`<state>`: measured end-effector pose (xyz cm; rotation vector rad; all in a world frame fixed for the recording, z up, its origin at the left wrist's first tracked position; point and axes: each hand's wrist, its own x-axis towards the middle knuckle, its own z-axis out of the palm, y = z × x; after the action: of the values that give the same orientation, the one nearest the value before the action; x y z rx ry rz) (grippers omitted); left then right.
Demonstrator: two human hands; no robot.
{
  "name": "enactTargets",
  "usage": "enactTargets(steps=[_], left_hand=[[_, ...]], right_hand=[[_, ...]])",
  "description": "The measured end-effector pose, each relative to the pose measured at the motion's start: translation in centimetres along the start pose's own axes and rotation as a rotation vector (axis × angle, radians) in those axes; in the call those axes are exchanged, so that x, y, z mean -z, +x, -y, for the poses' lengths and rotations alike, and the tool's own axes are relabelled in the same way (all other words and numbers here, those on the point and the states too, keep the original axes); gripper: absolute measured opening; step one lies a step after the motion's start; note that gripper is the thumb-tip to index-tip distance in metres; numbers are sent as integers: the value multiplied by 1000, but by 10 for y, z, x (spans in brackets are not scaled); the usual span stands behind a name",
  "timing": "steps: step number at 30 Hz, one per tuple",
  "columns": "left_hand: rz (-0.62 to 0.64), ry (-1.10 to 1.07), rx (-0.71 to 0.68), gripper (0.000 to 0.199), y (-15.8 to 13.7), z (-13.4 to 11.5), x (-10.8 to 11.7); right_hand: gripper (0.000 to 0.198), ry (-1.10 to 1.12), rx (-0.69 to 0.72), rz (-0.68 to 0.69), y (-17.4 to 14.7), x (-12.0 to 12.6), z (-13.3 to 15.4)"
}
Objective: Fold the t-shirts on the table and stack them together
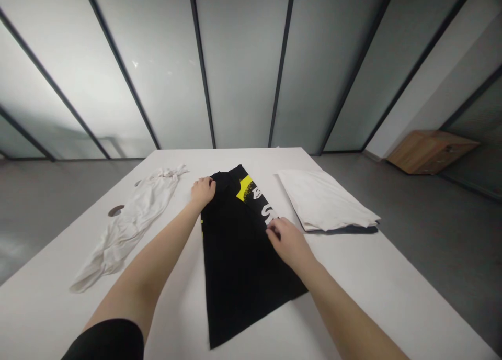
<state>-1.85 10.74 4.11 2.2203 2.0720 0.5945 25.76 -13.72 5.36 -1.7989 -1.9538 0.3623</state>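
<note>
The folded black garment (239,266) bears yellow-and-white print.

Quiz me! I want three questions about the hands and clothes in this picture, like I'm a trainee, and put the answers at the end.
1. Choose one: a bare left hand and a bare right hand are at the black fabric garment. Which is beside its white printed letters?
A) left
B) right
C) neither

2. True or false: the long, crumpled white cloth lies to the left of the black fabric garment.

3. Fill the gap: under the flat, folded white cloth, a thin edge of ____ cloth peeks out.

Key: 1. B; 2. true; 3. dark
</note>
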Motion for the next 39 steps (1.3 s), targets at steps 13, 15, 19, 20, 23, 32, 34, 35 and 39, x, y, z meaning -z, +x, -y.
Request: enactTargets(steps=[13,15,19,20,23,32,34,35,39], left_hand=[[73,107,109,47,-8,34,-13],[103,47,80,46,-2,30,-11],[169,-183,80,66,9,23,-9],[186,-247,102,69,11,21,-10],[204,-380,174,69,16,21,-12],[217,-524,317,40,15,47,-6],[206,-505,360,35,12,59,-1],[196,-490,379,33,11,66,2],[156,-408,416,26,5,93,19]], right_hand=[[46,23,768,458,-52,-53,77],[47,29,771,467,-53,-53,78],[52,16,801,471,-55,-54,82],[52,9,804,471,-55,-55,83],[48,-13,809,472,-57,-57,85],[55,-78,853,481,-57,-63,78],[43,-81,833,510,-58,-59,78],[34,-81,821,524,-58,-55,78],[22,-42,724,603,-58,-35,78]])
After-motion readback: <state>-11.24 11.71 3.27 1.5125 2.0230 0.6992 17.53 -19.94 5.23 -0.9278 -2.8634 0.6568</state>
